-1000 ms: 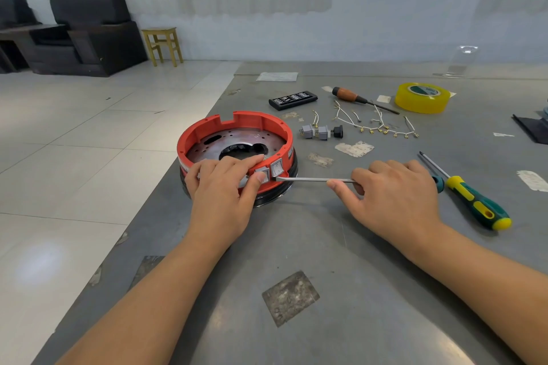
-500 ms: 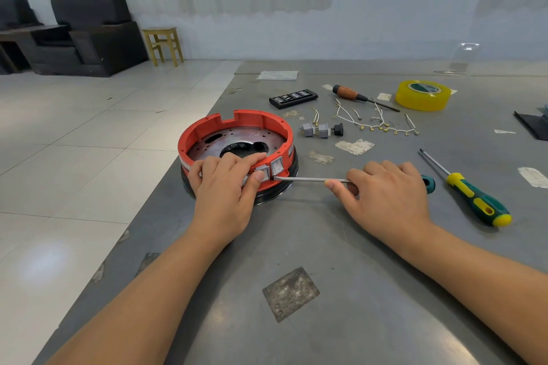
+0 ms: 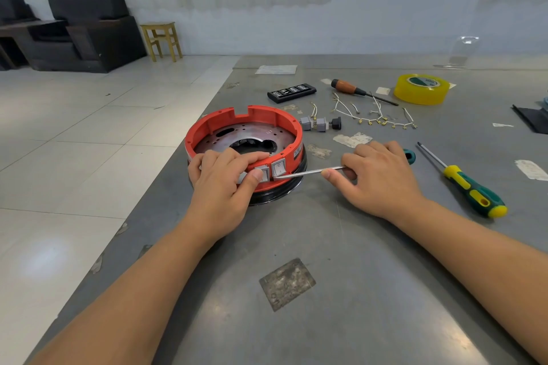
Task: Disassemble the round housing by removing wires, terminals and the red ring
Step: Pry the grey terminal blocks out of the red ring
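The round housing (image 3: 252, 139) stands near the table's left edge, a red ring (image 3: 225, 115) round a metal plate over a black base. Two grey rocker switches (image 3: 278, 168) sit in the ring's near wall. My left hand (image 3: 221, 184) grips the ring's near rim, fingers over the top and thumb on the left switch. My right hand (image 3: 379, 175) holds a screwdriver (image 3: 308, 172) with a teal handle; its metal tip touches the lower edge of the right switch. Removed white wires with brass terminals (image 3: 376, 118) and loose grey switches (image 3: 314, 123) lie behind the housing.
A green and yellow screwdriver (image 3: 471, 190) lies right of my right hand. Farther back are an orange-handled screwdriver (image 3: 353, 89), a black bit case (image 3: 292, 92) and a yellow tape roll (image 3: 421, 89). The table's left edge runs close to the housing. Chairs and a stool stand on the floor.
The screwdriver tip has slid a little left along the ring to the right switch's lower edge. My left hand keeps its grip on the rim.
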The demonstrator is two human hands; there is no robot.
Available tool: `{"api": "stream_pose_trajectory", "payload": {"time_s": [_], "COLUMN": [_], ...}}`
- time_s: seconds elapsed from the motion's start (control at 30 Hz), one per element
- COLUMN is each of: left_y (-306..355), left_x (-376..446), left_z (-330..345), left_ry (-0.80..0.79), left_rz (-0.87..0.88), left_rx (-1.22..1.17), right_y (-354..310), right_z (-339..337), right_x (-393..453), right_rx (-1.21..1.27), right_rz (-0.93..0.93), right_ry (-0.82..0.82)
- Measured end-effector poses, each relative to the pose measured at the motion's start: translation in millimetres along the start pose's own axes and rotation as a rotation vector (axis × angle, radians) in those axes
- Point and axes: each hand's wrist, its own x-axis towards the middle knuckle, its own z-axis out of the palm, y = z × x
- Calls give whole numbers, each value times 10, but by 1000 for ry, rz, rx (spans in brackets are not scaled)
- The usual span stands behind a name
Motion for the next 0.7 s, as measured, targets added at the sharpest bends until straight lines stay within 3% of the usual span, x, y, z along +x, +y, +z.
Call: {"api": "stream_pose_trajectory", "payload": {"time_s": [0.7], "left_y": [-2], "left_x": [25], "left_z": [-30], "left_ry": [-25], "left_rz": [3], "left_rx": [-52], "right_y": [138], "right_z": [175], "right_x": [299], "right_rx": [107], "right_rz": [-143], "right_ry": [-100]}}
